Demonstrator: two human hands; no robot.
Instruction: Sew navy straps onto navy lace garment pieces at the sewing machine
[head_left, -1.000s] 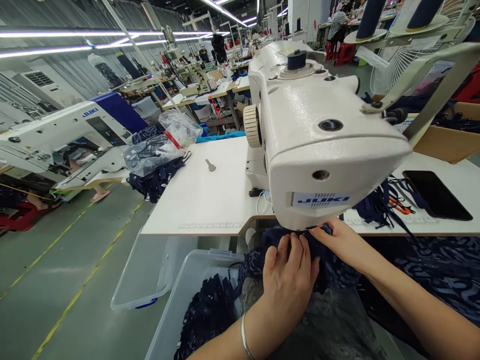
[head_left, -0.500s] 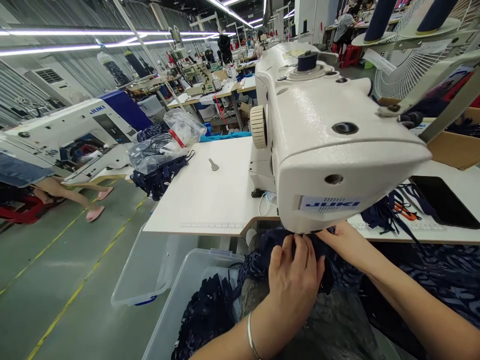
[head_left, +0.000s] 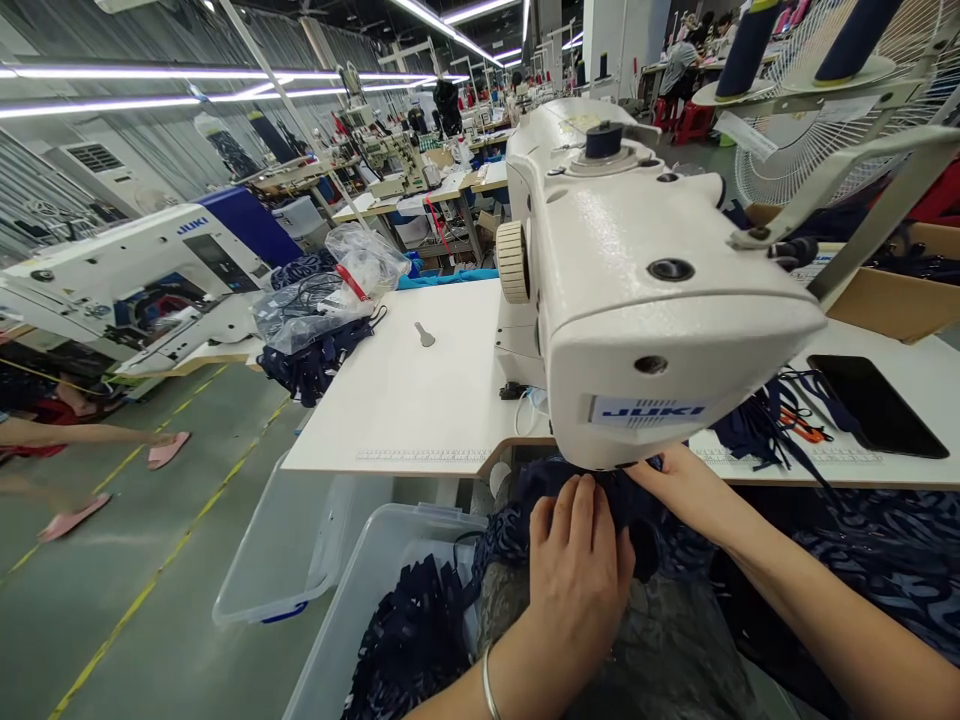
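Navy patterned fabric [head_left: 501,536] at lower ctr of frame, under sewing-machine head [head_left: 675,330], L hand [head_left: 574,570] fingers tog. on it, R hand [head_left: 679,487] alongside, can't tell either grip; prob. guiding step, any shift needs fingertips clear.

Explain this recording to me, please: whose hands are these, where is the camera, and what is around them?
No robot here: these are a person's bare hands, seen by a camera worn on the head, looking forward and down. The large white machine is a sewing machine marked JUKI. The left hand, below a bangle, presses on navy fabric; the right hand touches it too, fingertips partly hidden. On the white tabletop lie a small metal piece, navy straps and a dark phone-like slab. A clear bin below holds more navy pieces.
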